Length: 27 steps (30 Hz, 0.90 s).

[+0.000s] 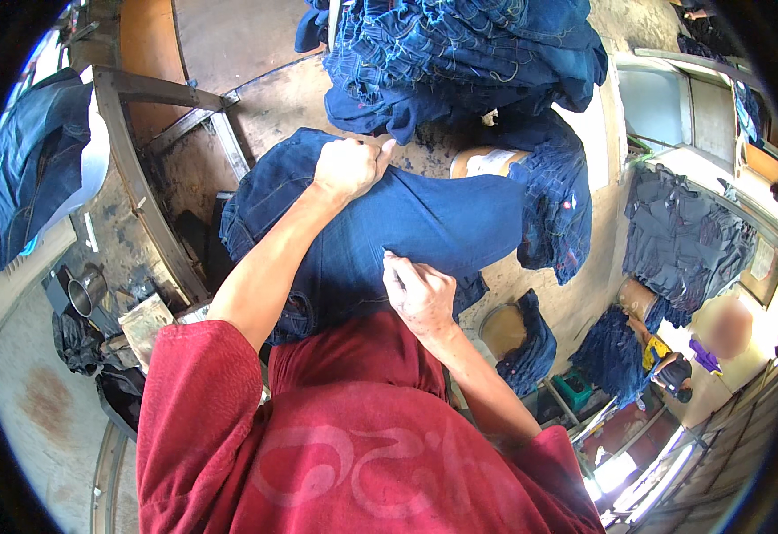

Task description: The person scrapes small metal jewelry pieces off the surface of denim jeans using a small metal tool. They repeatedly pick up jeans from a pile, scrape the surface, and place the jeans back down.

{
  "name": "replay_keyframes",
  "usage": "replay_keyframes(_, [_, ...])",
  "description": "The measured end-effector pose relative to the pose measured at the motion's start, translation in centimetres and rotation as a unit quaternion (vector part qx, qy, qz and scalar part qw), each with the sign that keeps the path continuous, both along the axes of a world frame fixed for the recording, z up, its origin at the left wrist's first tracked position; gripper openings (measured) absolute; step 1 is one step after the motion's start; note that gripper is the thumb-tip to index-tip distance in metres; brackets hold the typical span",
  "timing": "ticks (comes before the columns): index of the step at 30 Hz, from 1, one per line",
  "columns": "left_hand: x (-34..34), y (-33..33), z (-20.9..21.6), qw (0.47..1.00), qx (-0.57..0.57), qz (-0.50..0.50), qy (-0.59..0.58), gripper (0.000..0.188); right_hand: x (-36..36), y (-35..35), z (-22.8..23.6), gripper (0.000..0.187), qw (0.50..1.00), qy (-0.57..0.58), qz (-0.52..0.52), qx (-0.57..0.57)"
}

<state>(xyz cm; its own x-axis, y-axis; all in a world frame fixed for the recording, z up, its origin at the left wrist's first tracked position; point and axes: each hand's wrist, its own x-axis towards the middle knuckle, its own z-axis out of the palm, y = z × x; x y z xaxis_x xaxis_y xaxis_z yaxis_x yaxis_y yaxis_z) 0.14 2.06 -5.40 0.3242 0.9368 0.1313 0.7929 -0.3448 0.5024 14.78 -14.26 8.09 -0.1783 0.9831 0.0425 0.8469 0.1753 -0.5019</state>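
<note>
A pair of dark blue jeans lies spread in front of me, one leg reaching to the right. My left hand is closed at the far edge of the denim, gripping the cloth there, thumb pointing away from me. Over the near middle of the jeans, my right hand has its fingers pinched together close to the fabric. Whatever sits between those fingertips is too small or hidden to make out.
A tall heap of blue denim garments rises beyond the jeans. More denim hangs over a round support at right. Dark garments lie farther right, near another person. A wooden frame and draped jeans stand at left.
</note>
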Motion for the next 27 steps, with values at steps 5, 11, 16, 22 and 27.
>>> replay_keyframes(5, [-0.1,0.0,0.6,0.998,-0.045,-0.024,0.026,0.046,-0.4,-0.3,1.2,0.006,0.996,-0.048,-0.021,-0.079])
replay_keyframes(11, [-1.7,-0.6,6.9,0.999,-0.012,-0.009,-0.037,0.031,1.8,-0.5,2.7,0.016,0.976,0.114,-0.141,-0.123])
replay_keyframes(16, [-5.9,-12.2,14.7,0.999,0.034,-0.003,-0.027,0.031,1.7,-1.4,-0.1,0.028,0.997,0.021,-0.07,-0.015])
replay_keyframes(22, [-6.1,-18.8,12.3,0.999,0.014,0.049,-0.001,0.018,1.9,-1.5,-2.8,0.016,0.995,-0.029,-0.008,0.098])
replay_keyframes(27, [-7.0,-19.0,11.9,0.996,0.087,0.023,-0.006,0.015,4.2,-1.0,-2.8,0.012,0.995,-0.064,-0.028,0.076])
